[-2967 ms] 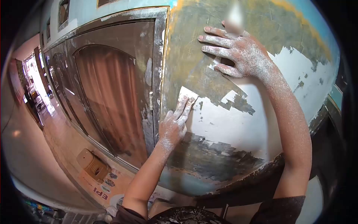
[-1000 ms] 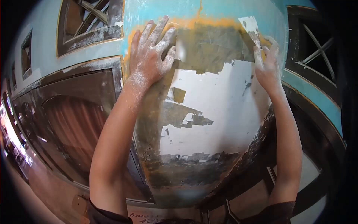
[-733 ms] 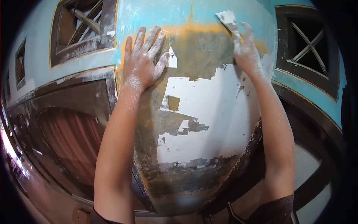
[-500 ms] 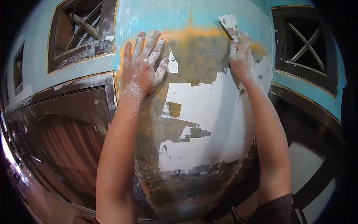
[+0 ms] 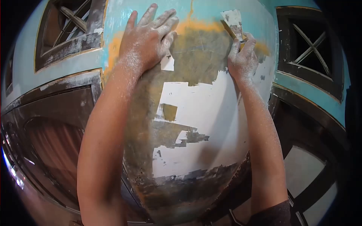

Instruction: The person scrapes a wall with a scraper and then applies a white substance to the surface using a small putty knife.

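Observation:
My left hand [image 5: 145,41] lies against the upper left of the wall [image 5: 196,49], fingers stretched out and dusted with white powder. Beneath its thumb is a small white patch [image 5: 167,63]. My right hand [image 5: 243,60], just as dusty, grips a putty knife [image 5: 233,22] near the upper right. The knife's wide blade points up and is smeared with white; its handle is mostly hidden by my fingers. Between my arms, a large white patch [image 5: 203,109] with ragged edges covers part of the brown-grey surface. Orange and turquoise paint run above it.
On the left are a dark window frame [image 5: 60,56] with crossed bars and a dark wooden panel [image 5: 56,98] with a reddish-brown inset. Another barred window frame [image 5: 330,81] is on the right. Dark, rough wall [image 5: 181,192] shows below the white patch.
My left hand has slid up the wall, its fingers now closer together on the turquoise area. My right hand with the putty knife has shifted only slightly. The view has moved a little.

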Demonstrator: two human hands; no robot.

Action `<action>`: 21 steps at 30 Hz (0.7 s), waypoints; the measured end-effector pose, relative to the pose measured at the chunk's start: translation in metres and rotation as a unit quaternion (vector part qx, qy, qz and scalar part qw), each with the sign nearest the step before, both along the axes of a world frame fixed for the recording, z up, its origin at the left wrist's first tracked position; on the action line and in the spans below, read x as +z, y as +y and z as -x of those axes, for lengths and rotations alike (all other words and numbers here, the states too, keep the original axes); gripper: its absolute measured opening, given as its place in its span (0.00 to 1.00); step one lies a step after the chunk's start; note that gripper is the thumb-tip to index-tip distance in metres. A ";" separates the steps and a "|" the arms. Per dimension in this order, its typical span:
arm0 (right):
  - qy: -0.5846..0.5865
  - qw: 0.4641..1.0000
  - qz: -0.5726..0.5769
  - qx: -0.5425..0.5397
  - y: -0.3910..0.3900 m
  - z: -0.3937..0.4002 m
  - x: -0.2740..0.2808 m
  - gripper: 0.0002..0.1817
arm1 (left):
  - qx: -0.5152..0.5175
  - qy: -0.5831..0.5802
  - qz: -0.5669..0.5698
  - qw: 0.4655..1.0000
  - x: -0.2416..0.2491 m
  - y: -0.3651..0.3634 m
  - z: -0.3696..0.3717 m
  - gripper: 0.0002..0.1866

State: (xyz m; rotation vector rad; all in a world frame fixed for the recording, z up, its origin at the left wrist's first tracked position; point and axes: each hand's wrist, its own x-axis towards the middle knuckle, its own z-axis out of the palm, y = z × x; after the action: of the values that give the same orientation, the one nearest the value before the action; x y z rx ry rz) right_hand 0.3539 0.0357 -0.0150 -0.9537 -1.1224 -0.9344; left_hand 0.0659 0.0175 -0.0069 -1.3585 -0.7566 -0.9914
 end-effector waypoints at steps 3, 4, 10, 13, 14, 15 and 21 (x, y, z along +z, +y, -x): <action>-0.002 1.000 -0.011 -0.006 0.002 -0.002 0.000 0.24 | -0.013 -0.026 -0.047 0.998 0.010 0.009 -0.003 0.23; -0.011 1.000 -0.021 -0.005 0.004 -0.004 0.000 0.23 | -0.015 -0.024 -0.043 0.999 0.009 0.010 -0.002 0.23; -0.013 1.000 -0.017 -0.005 0.005 -0.005 -0.003 0.23 | -0.008 -0.016 -0.053 0.998 0.007 0.009 -0.002 0.22; -0.015 1.000 -0.019 0.003 0.001 -0.002 -0.003 0.22 | -0.021 -0.005 0.018 1.000 0.008 -0.009 0.000 0.25; -0.030 0.999 -0.039 0.001 0.005 -0.005 -0.002 0.22 | -0.044 -0.004 0.086 0.995 0.007 -0.014 -0.002 0.28; -0.023 0.999 -0.028 0.001 0.004 -0.004 -0.002 0.22 | -0.054 0.010 0.055 0.997 0.006 -0.012 0.000 0.27; -0.015 1.000 -0.005 -0.001 0.003 -0.006 0.000 0.24 | -0.063 -0.009 0.062 0.996 0.004 -0.015 -0.003 0.26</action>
State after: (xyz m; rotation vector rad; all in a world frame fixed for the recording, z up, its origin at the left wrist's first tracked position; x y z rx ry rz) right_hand 0.3603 0.0383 -0.0148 -0.9365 -1.1410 -0.9569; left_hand 0.0690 0.0028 -0.0033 -1.5207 -0.7632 -1.0706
